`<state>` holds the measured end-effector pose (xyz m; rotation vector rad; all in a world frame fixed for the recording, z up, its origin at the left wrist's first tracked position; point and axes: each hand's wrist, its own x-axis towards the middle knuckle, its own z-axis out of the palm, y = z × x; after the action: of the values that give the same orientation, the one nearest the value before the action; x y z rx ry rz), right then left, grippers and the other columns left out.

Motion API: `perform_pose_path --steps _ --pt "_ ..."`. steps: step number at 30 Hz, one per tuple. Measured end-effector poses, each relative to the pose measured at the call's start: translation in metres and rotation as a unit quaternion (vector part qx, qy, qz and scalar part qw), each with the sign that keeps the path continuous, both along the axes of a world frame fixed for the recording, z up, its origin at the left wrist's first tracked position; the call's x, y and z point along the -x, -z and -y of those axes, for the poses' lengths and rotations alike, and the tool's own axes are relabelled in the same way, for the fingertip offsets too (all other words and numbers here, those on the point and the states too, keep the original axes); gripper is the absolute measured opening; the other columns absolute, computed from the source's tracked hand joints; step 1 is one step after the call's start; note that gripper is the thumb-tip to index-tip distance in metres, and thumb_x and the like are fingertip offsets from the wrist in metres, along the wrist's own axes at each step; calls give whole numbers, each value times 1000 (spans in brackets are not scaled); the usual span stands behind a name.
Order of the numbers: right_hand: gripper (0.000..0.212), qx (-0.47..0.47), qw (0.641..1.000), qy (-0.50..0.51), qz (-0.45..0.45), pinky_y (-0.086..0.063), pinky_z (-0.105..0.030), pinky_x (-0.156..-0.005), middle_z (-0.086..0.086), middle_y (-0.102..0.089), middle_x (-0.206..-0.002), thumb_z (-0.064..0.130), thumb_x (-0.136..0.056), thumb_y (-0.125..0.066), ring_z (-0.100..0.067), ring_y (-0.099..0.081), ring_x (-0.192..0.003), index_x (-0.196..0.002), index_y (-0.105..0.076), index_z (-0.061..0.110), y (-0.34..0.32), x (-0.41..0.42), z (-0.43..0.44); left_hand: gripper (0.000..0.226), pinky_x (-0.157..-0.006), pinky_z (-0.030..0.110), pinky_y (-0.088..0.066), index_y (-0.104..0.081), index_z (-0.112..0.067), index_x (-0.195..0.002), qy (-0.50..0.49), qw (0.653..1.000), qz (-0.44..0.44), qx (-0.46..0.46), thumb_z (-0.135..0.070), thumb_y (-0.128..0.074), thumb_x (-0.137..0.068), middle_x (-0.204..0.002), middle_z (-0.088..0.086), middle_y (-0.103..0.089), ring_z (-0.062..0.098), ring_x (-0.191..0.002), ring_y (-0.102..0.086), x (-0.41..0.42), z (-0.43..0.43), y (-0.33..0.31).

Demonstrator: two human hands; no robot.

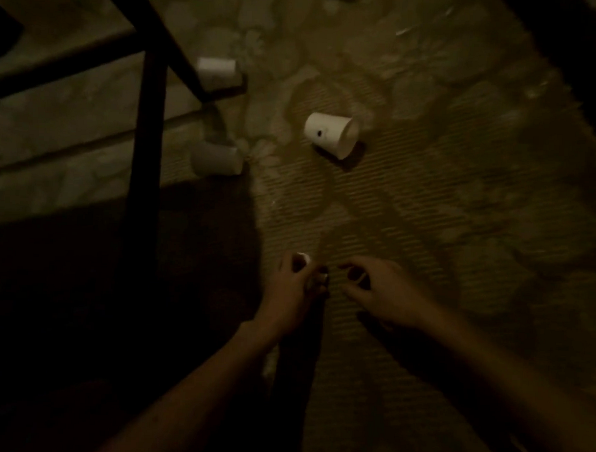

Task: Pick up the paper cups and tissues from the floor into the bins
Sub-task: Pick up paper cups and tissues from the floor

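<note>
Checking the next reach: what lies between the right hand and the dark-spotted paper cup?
Head view: only bare ribbed rug lies between the right hand and that tipped paper cup.

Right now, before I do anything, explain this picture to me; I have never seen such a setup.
One camera, worn on a person's head, looks down at their two bare hands. The left hand grips a small white object, too dim to name; whether the right hand holds anything is unclear. On the patterned woven mat lies a white paper cup with a dark spot, tipped over. Beside a dark metal frame lie an upper white cup and a lower shadowed cup.
</note>
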<state>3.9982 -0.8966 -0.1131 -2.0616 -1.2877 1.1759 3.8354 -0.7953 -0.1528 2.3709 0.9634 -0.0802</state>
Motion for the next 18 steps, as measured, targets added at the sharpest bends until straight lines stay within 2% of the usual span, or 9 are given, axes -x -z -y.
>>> perform_pose_path --steps 2,4,6,8,10,12,14,15,18 --pt "43 43 998 -23 -30 -44 -24 -92 -3 -62 -128 25 -94 -62 -15 -59 -114 -135 -55 21 8 1 -7 23 -87 24 -40 -68 -14 -114 -11 999 47 16 -23 -66 -93 -119 6 -54 15 -108 -50 3 -8 8" --pt "44 106 992 -43 -51 -47 -26 -95 0 -59 -133 28 -94 -62 -14 -57 -117 -136 -53 22 8 -5 0 17 -82 33 -48 -70 -6 -103 -56 994 69 66 -19 -63 -95 -109 7 -61 16 -98 -58 -2 -21 8" --pt "40 150 986 -40 -57 -50 -28 -90 -1 -62 -125 31 -94 -62 -13 -60 -109 -132 -55 20 0 -24 4 21 -78 38 -50 -71 -6 -96 -102 984 72 129 -22 -57 -99 -96 5 -68 17 -89 -64 -17 -33 -7" --pt "26 158 980 37 -112 -52 -31 -76 -4 -66 -104 36 -95 -60 -15 -64 -89 -113 -62 18 -24 -51 -5 25 -69 33 -49 -70 -10 -85 -118 969 139 164 -24 -55 -100 -80 -6 -68 8 -75 -64 -40 -37 -34" --pt "33 168 954 140 -203 -52 -34 -71 -8 -68 -97 51 -94 -53 -19 -65 -80 -100 -64 20 -61 -77 -32 23 -62 24 -43 -65 -17 -79 -81 964 212 139 -26 -57 -99 -70 -16 -61 -2 -65 -57 -72 -35 -69" --pt "53 184 937 157 -251 -53 -34 -68 -7 -72 -99 67 -91 -41 -21 -69 -84 -106 -64 23 -96 -96 -65 7 -64 21 -48 -64 -24 -96 -42 953 260 150 -27 -58 -96 -81 -20 -64 -4 -75 -62 -104 -34 -100" --pt "61 157 936 140 -282 -53 -32 -62 -2 -75 -91 72 -90 -34 -19 -72 -80 -112 -64 23 -122 -106 -95 30 -74 23 -57 -53 -22 -124 -33 936 304 174 -21 -62 -95 -99 -19 -66 -2 -92 -66 -132 -42 -127" --pt "61 136 936 142 -291 -53 -31 -58 0 -74 -84 70 -92 -34 -17 -72 -73 -110 -65 21 -131 -110 -108 39 -73 22 -57 -46 -20 -127 -43 930 321 172 -17 -65 -93 -99 -17 -65 -2 -93 -67 -143 -49 -136" --pt "53 92 954 150 -243 -51 -26 -51 0 -65 -67 59 -98 -39 -13 -65 -60 -92 -64 13 -137 -123 -137 44 -53 13 -46 -44 -12 -113 -93 923 348 137 -10 -75 -83 -71 -12 -62 -1 -64 -63 -163 -74 -147"
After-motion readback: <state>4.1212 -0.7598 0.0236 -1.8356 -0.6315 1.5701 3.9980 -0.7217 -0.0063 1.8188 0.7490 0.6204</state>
